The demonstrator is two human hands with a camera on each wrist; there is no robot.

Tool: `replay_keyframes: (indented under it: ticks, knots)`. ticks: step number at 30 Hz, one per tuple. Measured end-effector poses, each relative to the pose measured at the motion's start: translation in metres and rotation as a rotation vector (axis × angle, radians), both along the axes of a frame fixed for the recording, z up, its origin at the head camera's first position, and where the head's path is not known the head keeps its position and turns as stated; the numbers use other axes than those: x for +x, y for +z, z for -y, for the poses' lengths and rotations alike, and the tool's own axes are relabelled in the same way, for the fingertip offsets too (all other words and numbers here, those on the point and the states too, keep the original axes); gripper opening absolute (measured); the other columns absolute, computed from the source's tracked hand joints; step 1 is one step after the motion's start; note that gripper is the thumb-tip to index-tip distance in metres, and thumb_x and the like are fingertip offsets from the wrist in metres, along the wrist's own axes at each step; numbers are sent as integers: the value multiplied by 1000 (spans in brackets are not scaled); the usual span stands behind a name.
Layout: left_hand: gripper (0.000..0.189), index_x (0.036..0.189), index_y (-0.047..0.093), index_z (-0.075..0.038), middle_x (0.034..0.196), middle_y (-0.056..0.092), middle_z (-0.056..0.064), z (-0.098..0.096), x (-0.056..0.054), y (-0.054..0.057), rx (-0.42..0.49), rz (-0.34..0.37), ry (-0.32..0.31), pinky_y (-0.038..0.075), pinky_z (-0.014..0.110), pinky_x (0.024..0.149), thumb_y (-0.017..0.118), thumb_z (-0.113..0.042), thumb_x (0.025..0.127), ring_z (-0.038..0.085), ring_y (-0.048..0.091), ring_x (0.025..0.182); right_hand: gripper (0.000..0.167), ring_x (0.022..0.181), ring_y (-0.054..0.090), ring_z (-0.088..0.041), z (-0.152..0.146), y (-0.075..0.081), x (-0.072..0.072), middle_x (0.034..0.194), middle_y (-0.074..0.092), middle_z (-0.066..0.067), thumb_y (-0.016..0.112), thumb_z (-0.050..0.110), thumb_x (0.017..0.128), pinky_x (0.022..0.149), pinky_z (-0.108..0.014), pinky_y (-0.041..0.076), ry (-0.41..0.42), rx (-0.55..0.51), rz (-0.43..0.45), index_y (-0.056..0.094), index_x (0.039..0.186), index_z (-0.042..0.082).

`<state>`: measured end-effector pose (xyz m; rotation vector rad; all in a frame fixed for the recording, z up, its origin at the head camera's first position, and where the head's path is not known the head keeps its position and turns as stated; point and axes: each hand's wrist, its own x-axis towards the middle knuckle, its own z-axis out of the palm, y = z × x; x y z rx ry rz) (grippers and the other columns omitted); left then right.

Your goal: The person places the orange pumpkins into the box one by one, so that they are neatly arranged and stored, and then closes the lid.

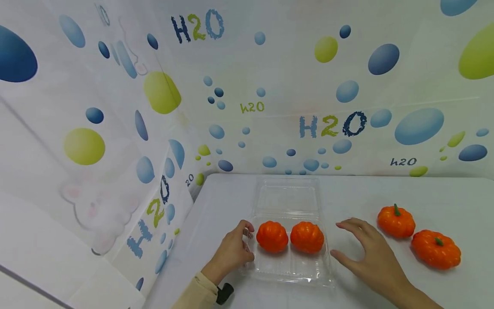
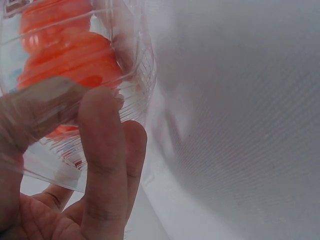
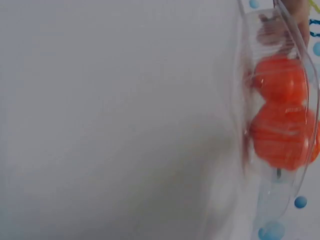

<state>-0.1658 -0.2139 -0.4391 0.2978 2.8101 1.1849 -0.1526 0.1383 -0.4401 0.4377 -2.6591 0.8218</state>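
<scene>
A clear plastic clamshell box point(image 1: 287, 274) lies with its lid point(image 1: 287, 195) folded back toward the wall. Side by side in its base sit two small orange pumpkins, a left one point(image 1: 272, 237) and a right one point(image 1: 307, 237). My left hand point(image 1: 231, 248) holds the box's left edge, its fingers point(image 2: 102, 160) bent around the plastic rim in the left wrist view. On the other side, my right hand point(image 1: 368, 253) is spread beside the box's right edge, thumb and fingers apart, holding nothing. The right wrist view shows the pumpkins point(image 3: 280, 135) through the box wall, without the right hand.
Two more orange pumpkins with green stems, one farther back point(image 1: 396, 221) and one nearer point(image 1: 436, 249), rest on the white table point(image 1: 227, 201) right of my right hand. A wall covering point(image 1: 278, 141) with blue and green dots stands behind and to the left.
</scene>
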Motion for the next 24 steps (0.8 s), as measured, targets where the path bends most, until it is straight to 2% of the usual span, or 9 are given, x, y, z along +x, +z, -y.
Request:
replay_keyframes:
  ticks: [5, 9, 12, 14, 19, 21, 24]
  knots:
    - [60, 119, 48, -11, 109, 60, 10, -1, -1, 1, -1, 12, 1, 50, 26, 53, 78, 7, 71, 13, 52, 62, 78, 123, 44, -36, -33, -8, 6, 138, 49, -11, 92, 44, 68, 88, -73, 42, -39, 63, -99, 60, 133, 17]
    - [60, 120, 48, -11, 110, 60, 10, -1, -2, 2, -6, 8, 2, 50, 27, 52, 78, 7, 71, 13, 53, 62, 86, 122, 41, -39, -64, -16, 12, 140, 44, -15, 93, 43, 65, 98, -72, 36, -84, 64, -145, 58, 134, 8]
    - [60, 120, 48, -11, 110, 60, 10, -1, -3, 2, -15, 11, 4, 49, 28, 52, 77, 6, 71, 14, 53, 62, 95, 122, 38, -45, -87, -20, 15, 141, 40, -23, 94, 45, 64, 104, -73, 28, -164, 70, -118, 52, 136, 0]
    - [60, 120, 48, -11, 110, 61, 9, -1, -3, 2, -21, 13, 8, 50, 28, 53, 78, 6, 71, 14, 53, 63, 102, 127, 33, -51, -101, -21, 15, 145, 34, -28, 93, 46, 64, 105, -75, 22, -229, 76, -64, 46, 141, -3]
    - [60, 119, 47, -11, 109, 61, 9, 0, -3, 0, -26, 4, 6, 49, 27, 53, 78, 6, 71, 13, 52, 62, 120, 138, 16, -59, -128, -20, 10, 157, 13, -33, 94, 45, 64, 94, -82, 21, -380, 98, 80, 28, 154, 0]
    - [60, 119, 47, -10, 108, 61, 9, 0, -3, -1, -22, 1, 5, 49, 27, 52, 79, 6, 70, 13, 52, 62, 127, 141, 11, -59, -136, -18, 8, 159, 7, -33, 95, 44, 62, 93, -82, 21, -419, 90, 102, 22, 156, 1]
    - [60, 119, 47, -10, 108, 61, 10, 0, -2, -2, -15, 7, 8, 49, 27, 52, 78, 7, 70, 14, 52, 61, 134, 145, 5, -56, -146, -15, 6, 159, 5, -33, 96, 44, 60, 99, -80, 16, -443, 69, 90, 16, 158, 1]
